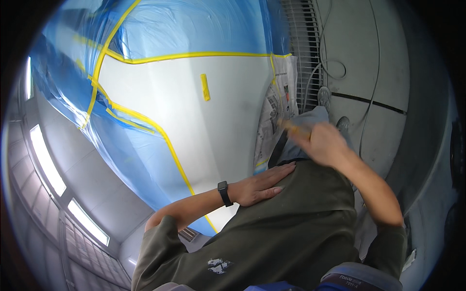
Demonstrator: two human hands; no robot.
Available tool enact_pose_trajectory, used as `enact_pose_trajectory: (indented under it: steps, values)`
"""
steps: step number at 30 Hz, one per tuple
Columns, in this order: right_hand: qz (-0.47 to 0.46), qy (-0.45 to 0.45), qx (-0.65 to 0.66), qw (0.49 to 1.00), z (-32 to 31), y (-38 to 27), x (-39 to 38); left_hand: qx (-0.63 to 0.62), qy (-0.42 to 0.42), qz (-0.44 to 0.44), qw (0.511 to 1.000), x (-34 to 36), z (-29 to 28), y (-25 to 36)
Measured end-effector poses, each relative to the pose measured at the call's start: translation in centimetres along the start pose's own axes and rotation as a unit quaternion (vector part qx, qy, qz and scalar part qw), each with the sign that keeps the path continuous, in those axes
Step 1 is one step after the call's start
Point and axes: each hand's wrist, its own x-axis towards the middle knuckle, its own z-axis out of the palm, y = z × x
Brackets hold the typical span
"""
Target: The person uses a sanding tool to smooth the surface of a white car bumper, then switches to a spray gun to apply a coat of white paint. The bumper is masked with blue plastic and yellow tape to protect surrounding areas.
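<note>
My left hand [259, 186] lies flat against the front of my dark green shirt [291, 213], fingers together and stretched out. It holds nothing, and a black watch [224, 193] sits on that wrist. My right hand [323, 141] is curled in front of my waist and smeared by motion. A yellowish blur shows at its fingers, too unclear to name. Beyond both hands stands a white car body panel [194, 116], edged with yellow masking tape [167, 140]. A short tape strip [205, 87] sticks to its middle. Printed newspaper [267, 123] covers its right edge.
Blue masking film [194, 34] covers the areas around the panel. A floor grate [305, 39] runs at the far right, with a thin hose [335, 60] looping on the grey floor. My shoes [324, 96] stand beside the grate. Lit wall lamps [47, 160] are at the left.
</note>
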Motion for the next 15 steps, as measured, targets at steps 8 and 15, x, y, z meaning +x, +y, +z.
enact_pose_trajectory:
  steps: [8, 15]
  values:
    - [-0.017, 0.053, -0.041, 0.998, 3.9, 0.1, 1.7, -0.023, 0.039, 0.002, 0.999, -0.1, 1.3, -0.7]
    - [-0.026, 0.013, -0.027, 0.999, 1.9, -0.9, 2.0, -0.020, 0.060, 0.008, 0.998, 0.1, 2.4, -0.9]
